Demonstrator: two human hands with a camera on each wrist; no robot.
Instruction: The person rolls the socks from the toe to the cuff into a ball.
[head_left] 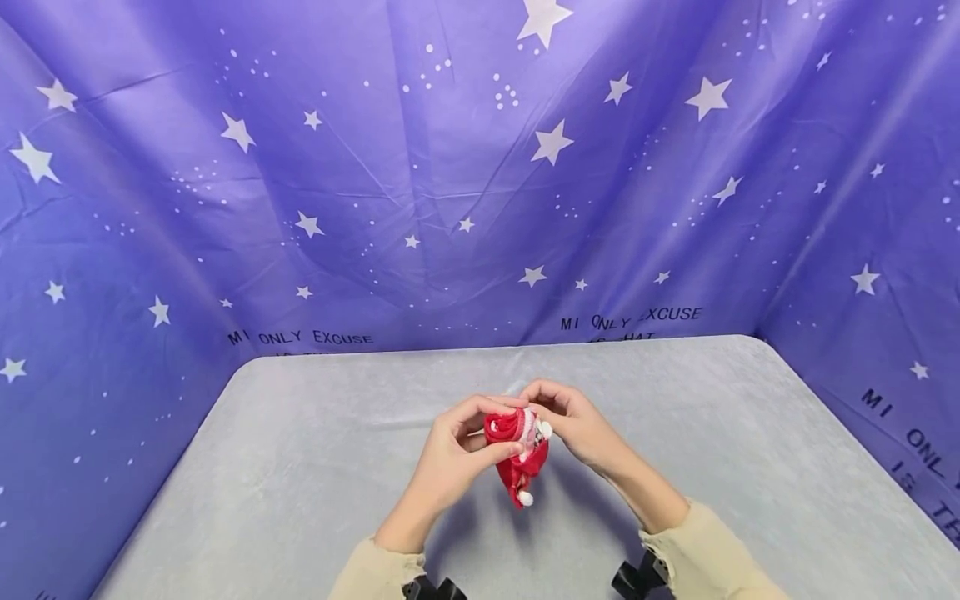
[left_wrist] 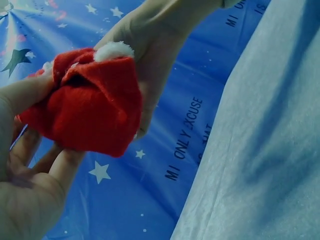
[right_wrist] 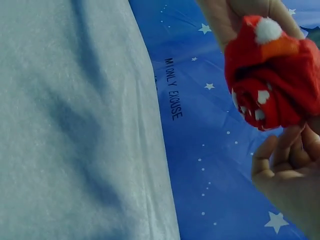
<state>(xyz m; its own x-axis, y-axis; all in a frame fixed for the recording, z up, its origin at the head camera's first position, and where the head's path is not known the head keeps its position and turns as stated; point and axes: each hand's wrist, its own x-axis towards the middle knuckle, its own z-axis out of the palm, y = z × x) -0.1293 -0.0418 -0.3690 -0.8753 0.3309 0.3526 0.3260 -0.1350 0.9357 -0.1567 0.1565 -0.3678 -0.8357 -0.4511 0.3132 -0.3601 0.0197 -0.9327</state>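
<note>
Between my hands is a rolled bundle of red felt cloth with white trim and white pom-poms, a pointed end hanging down. My left hand grips its left side, the thumb across one face and the fingers underneath. At the far right edge my right hand pinches the cloth with its fingertips, partly hidden behind the bundle. From the right wrist view, the bundle shows a tight red roll with white patches inside a folded red layer. A white pom-pom stands out at its top.
The bundle is held over a table with a pale grey cloth. Purple-blue curtains with white stars and printed words surround the table at the back and sides. Black wrist cameras sit under both beige sleeves.
</note>
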